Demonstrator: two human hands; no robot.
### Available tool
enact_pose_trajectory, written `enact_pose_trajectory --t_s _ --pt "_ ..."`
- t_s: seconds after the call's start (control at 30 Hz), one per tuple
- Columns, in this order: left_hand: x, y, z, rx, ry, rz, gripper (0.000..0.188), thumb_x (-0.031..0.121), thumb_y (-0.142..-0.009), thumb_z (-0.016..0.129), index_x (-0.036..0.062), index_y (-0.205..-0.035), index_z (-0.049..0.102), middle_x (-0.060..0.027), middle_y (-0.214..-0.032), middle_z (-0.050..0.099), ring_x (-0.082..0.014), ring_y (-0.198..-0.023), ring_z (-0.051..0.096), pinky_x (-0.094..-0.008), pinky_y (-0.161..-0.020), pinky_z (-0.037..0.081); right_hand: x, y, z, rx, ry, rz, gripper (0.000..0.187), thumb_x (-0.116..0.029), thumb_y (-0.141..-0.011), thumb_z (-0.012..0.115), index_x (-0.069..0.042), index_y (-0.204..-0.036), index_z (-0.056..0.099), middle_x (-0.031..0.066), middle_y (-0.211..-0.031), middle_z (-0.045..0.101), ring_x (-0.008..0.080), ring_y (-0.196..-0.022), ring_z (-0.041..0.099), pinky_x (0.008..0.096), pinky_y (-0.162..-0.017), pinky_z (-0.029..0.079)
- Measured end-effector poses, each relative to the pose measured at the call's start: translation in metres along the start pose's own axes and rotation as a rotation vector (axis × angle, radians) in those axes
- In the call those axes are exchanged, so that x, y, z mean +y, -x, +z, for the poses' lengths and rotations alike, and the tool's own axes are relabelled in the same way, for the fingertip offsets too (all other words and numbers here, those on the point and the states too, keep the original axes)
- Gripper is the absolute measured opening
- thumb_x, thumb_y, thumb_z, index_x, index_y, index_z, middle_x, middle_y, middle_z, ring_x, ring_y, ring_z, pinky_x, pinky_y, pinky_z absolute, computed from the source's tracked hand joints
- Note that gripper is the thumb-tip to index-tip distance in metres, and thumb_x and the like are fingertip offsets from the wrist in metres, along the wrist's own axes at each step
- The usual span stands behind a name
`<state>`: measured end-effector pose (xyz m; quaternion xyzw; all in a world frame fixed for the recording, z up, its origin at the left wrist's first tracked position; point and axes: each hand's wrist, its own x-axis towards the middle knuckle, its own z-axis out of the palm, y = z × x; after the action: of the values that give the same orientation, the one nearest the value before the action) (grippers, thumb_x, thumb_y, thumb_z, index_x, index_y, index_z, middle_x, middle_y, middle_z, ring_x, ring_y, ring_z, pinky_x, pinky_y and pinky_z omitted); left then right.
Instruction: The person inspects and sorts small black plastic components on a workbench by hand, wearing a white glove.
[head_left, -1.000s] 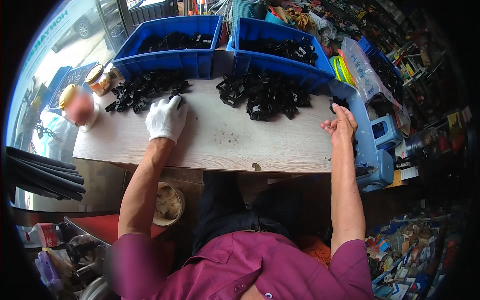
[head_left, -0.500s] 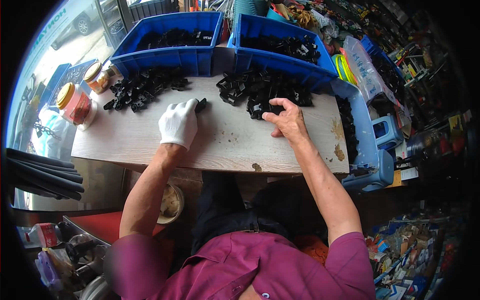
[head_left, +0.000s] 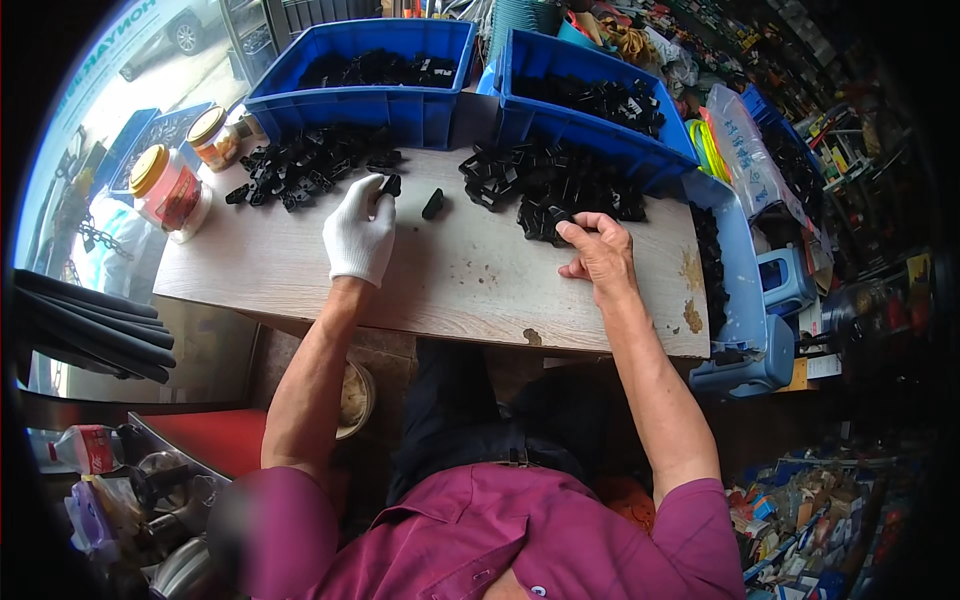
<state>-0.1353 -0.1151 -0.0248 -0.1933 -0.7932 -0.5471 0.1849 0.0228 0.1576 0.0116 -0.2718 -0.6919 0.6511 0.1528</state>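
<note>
My left hand point(head_left: 362, 235), in a white knitted glove, pinches a small black plastic piece point(head_left: 391, 185) between thumb and forefinger, just in front of the left pile of black plastic pieces point(head_left: 310, 165). One more black piece point(head_left: 432, 204) lies alone on the table, right of the glove. At the front edge of the right pile of black plastic pieces point(head_left: 560, 175), my bare right hand point(head_left: 603, 255) has thumb and forefinger closed on a black piece point(head_left: 557, 213). The fingers partly hide that piece.
Behind the piles stand two blue bins, left point(head_left: 360, 105) and right point(head_left: 590, 125), with black pieces inside. Two lidded jars point(head_left: 168, 190) stand at the wooden table's left side. A lighter blue bin point(head_left: 735, 270) borders its right edge, near a blue stool point(head_left: 783, 280).
My left hand has left one black piece on the table and moved toward the left pile, where it now holds another. My right hand's thumb and forefinger have closed at the right pile.
</note>
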Motion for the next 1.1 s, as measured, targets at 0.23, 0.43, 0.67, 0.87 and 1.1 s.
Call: enact_pose_trajectory --t_s 0.23,0.43,0.67,0.87,1.1 --pt "0.072 0.053 0.046 -0.385 0.746 -0.479 0.037 0.008 -0.098 0.065 -0.005 -0.132 0.064 -0.0127 -0.111 0.073 -0.0149 -0.089 0.071 -0.0282 -0.075 0.06 0.011 0.04 0.045 -0.128 -0.309 0.02 0.04 -0.02 -0.084 0.085 0.0 -0.112 0.065 -0.0015 -0.064 0.061 0.0054 -0.045 0.049 0.0235 -0.047 0.049" --pt "0.08 0.055 0.054 -0.502 0.756 -0.501 0.033 0.008 -0.098 0.064 -0.0023 -0.128 0.068 -0.0088 -0.107 0.073 -0.01 -0.093 0.067 -0.028 -0.075 0.06 0.006 0.043 0.041 -0.186 -0.229 0.053 0.039 -0.015 -0.083 0.085 0.003 -0.112 0.067 -0.0003 -0.066 0.063 0.0052 -0.047 0.047 0.0224 -0.044 0.037" --pt "0.066 0.049 0.051 -0.619 0.159 0.316 0.027 0.0 -0.089 0.062 0.0028 -0.114 0.073 -0.0166 -0.101 0.072 -0.039 -0.091 0.068 -0.0391 -0.08 0.056 0.004 0.035 0.036 -0.255 0.006 0.122 0.035 -0.001 -0.08 0.075 0.003 -0.114 0.067 0.0017 -0.066 0.062 0.0096 -0.046 0.052 0.0257 -0.043 0.04" --pt "0.071 0.056 0.038 -0.583 -0.178 0.609 0.032 0.007 -0.081 0.064 0.0098 -0.113 0.069 -0.0083 -0.11 0.071 -0.0309 -0.098 0.067 -0.0399 -0.086 0.054 -0.006 0.036 0.046 -0.271 0.293 0.117 0.033 0.007 -0.078 0.067 0.002 -0.11 0.068 -0.0014 -0.061 0.055 0.0079 -0.045 0.049 0.0251 -0.042 0.041" --pt "0.077 0.059 0.036 -0.582 -0.238 0.651 0.031 0.007 -0.081 0.065 0.0095 -0.112 0.068 -0.0089 -0.11 0.07 -0.0309 -0.102 0.066 -0.0403 -0.085 0.054 0.002 0.029 0.043 -0.257 0.357 0.119 0.037 0.001 -0.075 0.072 0.002 -0.112 0.071 0.0046 -0.066 0.063 0.0133 -0.051 0.061 0.0321 -0.048 0.056"
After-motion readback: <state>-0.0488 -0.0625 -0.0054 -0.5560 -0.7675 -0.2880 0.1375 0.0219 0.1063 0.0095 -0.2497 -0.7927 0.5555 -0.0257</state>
